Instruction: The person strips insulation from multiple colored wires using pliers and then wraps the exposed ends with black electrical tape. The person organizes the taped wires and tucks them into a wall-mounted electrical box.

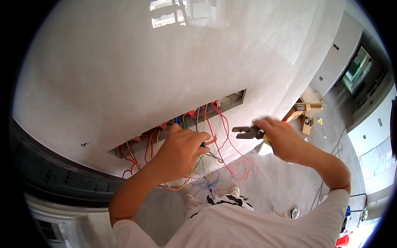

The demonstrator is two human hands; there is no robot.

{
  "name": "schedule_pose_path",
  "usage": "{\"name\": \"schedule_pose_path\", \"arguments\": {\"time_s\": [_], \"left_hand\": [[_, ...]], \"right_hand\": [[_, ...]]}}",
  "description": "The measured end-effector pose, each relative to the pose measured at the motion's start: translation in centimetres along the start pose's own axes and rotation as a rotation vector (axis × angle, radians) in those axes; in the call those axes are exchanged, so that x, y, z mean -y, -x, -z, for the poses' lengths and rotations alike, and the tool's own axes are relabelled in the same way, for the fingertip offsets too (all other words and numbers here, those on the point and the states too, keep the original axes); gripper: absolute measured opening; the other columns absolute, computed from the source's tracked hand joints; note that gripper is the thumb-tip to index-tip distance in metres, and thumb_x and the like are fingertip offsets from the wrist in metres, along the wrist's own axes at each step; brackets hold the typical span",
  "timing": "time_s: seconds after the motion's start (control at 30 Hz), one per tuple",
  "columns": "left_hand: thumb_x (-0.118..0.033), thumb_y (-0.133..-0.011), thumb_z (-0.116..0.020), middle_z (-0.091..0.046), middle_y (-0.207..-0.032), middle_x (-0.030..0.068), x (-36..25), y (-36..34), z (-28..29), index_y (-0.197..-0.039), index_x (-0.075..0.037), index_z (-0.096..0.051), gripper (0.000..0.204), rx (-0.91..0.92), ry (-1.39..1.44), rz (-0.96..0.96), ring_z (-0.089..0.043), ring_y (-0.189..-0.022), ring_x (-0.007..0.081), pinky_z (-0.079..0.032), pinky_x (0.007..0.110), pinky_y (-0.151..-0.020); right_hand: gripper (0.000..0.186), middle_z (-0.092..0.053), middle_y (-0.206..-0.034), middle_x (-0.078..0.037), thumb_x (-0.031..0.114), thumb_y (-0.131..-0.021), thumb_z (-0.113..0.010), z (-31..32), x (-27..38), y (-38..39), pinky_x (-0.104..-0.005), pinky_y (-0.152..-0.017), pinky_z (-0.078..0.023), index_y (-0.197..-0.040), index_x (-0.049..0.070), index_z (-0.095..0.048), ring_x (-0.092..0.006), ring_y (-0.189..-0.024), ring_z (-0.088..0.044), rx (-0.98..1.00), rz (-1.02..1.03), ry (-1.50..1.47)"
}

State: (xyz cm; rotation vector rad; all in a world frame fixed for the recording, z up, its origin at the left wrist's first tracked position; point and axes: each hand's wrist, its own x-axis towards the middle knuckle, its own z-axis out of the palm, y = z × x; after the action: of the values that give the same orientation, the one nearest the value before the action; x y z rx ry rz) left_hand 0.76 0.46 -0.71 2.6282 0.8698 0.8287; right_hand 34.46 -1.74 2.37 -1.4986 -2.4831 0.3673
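My left hand (182,151) is closed on a bundle of wires (211,141), with twisted bare copper ends showing past my fingers. To its right, my right hand (281,140) grips a pair of pliers (247,132); their dark jaws are a short way from the copper ends, not touching them. Red, yellow, green, blue and grey wires hang from a long rectangular recess (233,99) in the pale wall, some looping down below my hands.
Opened cardboard boxes (306,126) lie by the wall at right, with cables (339,149) along the grey floor and a red object (342,239) at lower right. A dark curved opening (62,173) borders the wall at left. A corridor with a doorway (355,66) is at upper right.
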Motion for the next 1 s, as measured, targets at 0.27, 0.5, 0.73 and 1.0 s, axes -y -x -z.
{"name": "schedule_pose_path", "arguments": {"time_s": [0.27, 0.5, 0.73, 1.0], "left_hand": [[-0.021, -0.105, -0.065, -0.072, -0.090, 0.0061, -0.4, -1.2, 2.4, -0.115, -0.006, -0.071, 0.019, 0.085, 0.184, 0.146, -0.049, -0.072, 0.0256, -0.038, 0.038, -0.086], [-0.023, -0.108, -0.062, -0.053, -0.067, 0.0033, 0.3, -1.6, 3.7, -0.115, -0.003, -0.071, 0.023, 0.144, 0.407, 0.183, -0.043, -0.063, 0.0150, -0.038, 0.034, -0.062], [-0.023, -0.108, -0.061, -0.042, -0.066, 0.0013, 0.6, -1.7, 3.7, -0.111, -0.002, -0.069, 0.022, 0.154, 0.490, 0.172, -0.038, -0.062, 0.0111, -0.034, 0.034, -0.057], [-0.022, -0.104, -0.066, -0.060, -0.072, 0.0067, 0.4, -0.8, 2.5, -0.102, -0.005, -0.071, 0.018, 0.216, 0.091, 0.085, -0.051, -0.069, 0.0230, -0.039, 0.040, -0.077]], "right_hand": [[0.061, -0.058, -0.132, -0.002, 0.011, -0.086, -0.076, -1.1, 0.6, -4.9, -0.0532, -0.098, -0.056, -0.141, 0.027, -0.057, -0.0216, -0.100, -0.063, -0.994, 0.437, 0.848], [0.050, -0.059, -0.121, 0.002, 0.016, -0.084, -0.075, -1.4, 1.1, -7.4, -0.0420, -0.089, -0.051, -0.131, 0.030, -0.060, -0.0162, -0.086, -0.057, -1.068, 0.471, 0.887], [0.032, -0.061, -0.112, 0.005, 0.021, -0.085, -0.073, -1.7, 1.3, -8.6, -0.0349, -0.080, -0.044, -0.115, 0.026, -0.062, -0.0142, -0.082, -0.053, -1.078, 0.466, 0.848], [0.022, -0.058, -0.088, 0.002, 0.018, -0.081, -0.071, -1.3, 0.3, -6.5, -0.0348, -0.064, -0.038, -0.100, 0.016, -0.062, -0.0164, -0.069, -0.054, -0.583, 0.533, 0.716]]}}
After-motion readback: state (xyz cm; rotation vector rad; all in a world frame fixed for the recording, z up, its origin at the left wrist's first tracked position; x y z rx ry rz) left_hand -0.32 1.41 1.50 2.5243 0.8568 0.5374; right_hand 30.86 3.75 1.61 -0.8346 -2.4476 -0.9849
